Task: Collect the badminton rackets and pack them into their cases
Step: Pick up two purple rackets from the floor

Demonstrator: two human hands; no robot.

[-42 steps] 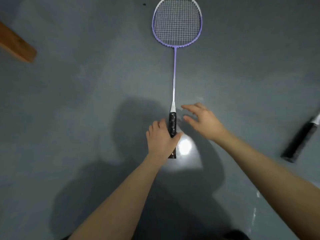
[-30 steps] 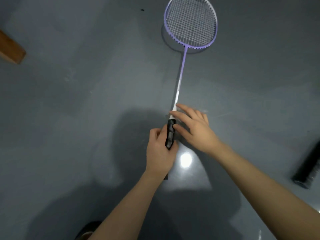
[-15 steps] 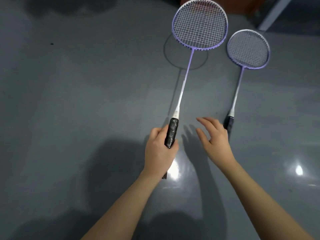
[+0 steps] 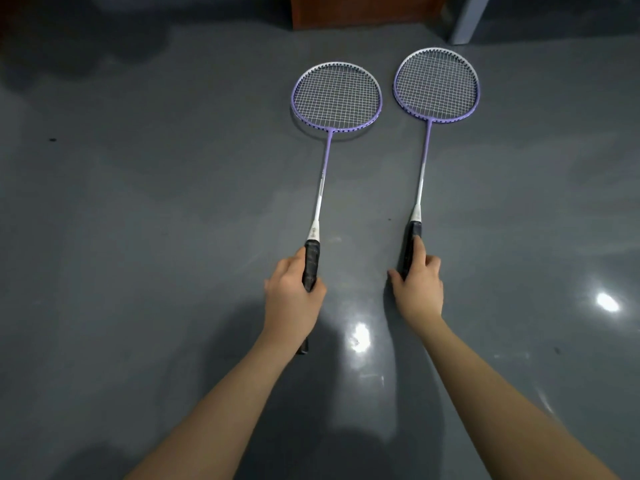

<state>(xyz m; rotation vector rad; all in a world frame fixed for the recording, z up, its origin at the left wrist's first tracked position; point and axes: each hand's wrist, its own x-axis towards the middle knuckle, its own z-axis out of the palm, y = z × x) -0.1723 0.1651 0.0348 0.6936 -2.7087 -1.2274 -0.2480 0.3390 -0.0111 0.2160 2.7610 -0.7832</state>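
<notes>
Rackets both in hand now: left hand (image 4: 294, 299) grips the first racket (image 4: 322, 188), right hand (image 4: 419, 289) has just closed on the second racket (image 4: 424, 157) at 1 o'clock; no cases in view.

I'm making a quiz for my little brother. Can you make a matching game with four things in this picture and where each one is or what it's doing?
Things:
1. left hand
2. right hand
3. wooden furniture
4. bright light reflection

States or places:
A. far right on the floor
B. top edge
C. grips the left racket
D. on the right racket, forefinger along its handle

Pairs: 1-C, 2-D, 3-B, 4-A
</notes>
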